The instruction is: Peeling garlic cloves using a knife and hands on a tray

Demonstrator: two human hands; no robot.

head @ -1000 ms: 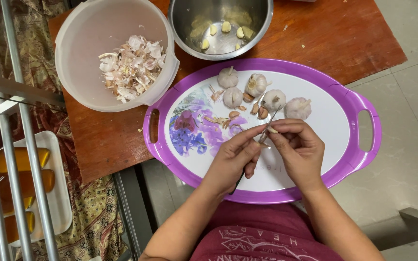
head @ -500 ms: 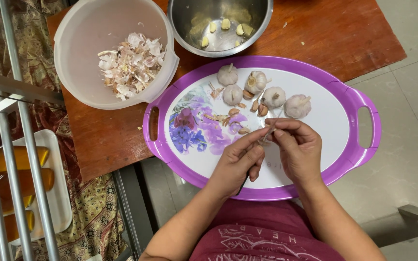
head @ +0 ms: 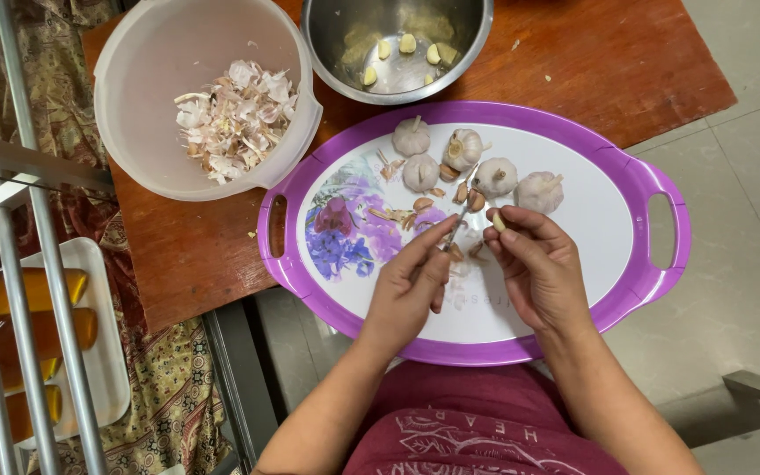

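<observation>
1. While the left hand (head: 411, 290) is gripping a small knife (head: 459, 224) between closed thumb and fingers, the right hand (head: 538, 264) is pinching a pale garlic clove (head: 497, 222) at its fingertips, just above the purple oval tray (head: 653, 189).
2. Because the blade tip is working right beside the right thumb and forefinger, a slip on the slick clove could, in my judgement, be nicking a fingertip; too hard a push against the skin would be the cause.
3. Since the clove is being held only by a narrow fingertip pinch, it could be popping loose and dropping among the loose cloves and skins (head: 433, 198) lying on the tray, or rolling off toward the floor.
4. Four whole garlic bulbs (head: 494, 176) are sitting just beyond the hands; a wide sweep of either wrist could be knocking them across the tray.
5. Further out on the wooden desk (head: 626, 62), the steel bowl (head: 398, 53) is holding a few peeled cloves, and the white plastic bowl (head: 134, 79) is holding papery peels; both are standing close to the tray rim, so a shove of the tray could be jostling them.
6. Compared with half a second ago, both hands are sitting nearly where they were, the right thumb is lifting slightly, and the clove is showing more clearly above the fingers; bulbs and bowls are lying unchanged.
</observation>
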